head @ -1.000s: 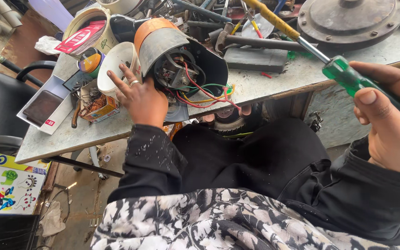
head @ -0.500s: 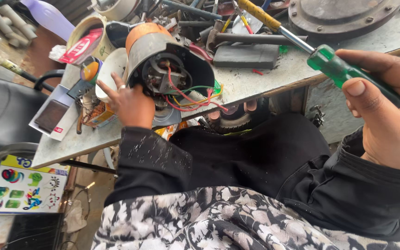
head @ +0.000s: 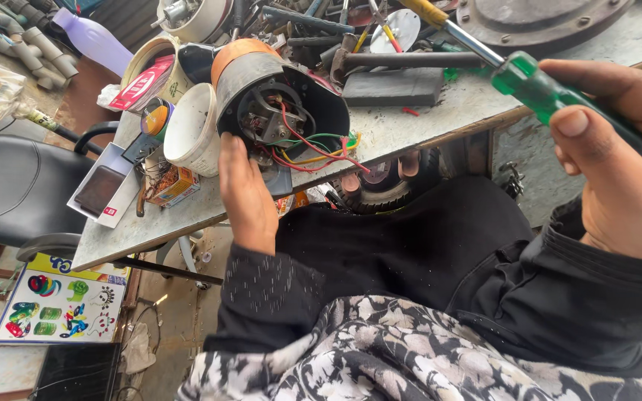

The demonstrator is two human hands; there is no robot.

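The motor housing [head: 280,111], a dark round unit with an orange rear cap, lies on its side at the near edge of the workbench [head: 410,130], its open face tipped toward the person and its long axis running back and slightly left across the bench. Inside the opening, metal terminals show, and a loose bundle of wires [head: 313,148] in red, yellow and green spills out to the right over the bench edge. The left hand [head: 247,197] rests flat against the lower left rim of the housing, fingers extended upward and touching it, bracing rather than wrapping around it; nothing is clasped in it. The right hand [head: 618,171] is clenched around the green handle of a screwdriver [head: 529,78], thumb pressed on top; the shaft runs up and left, and its tip passes out of view at the top. The housing lies well to the left of that grip and slightly lower, so the left hand is much the nearer. Just left of the housing stands a white cup [head: 191,130], with a small orange box [head: 176,189] below it. Behind lie a dark flat block [head: 391,85] and mixed tools. A black seat [head: 16,189] stands left of the bench.
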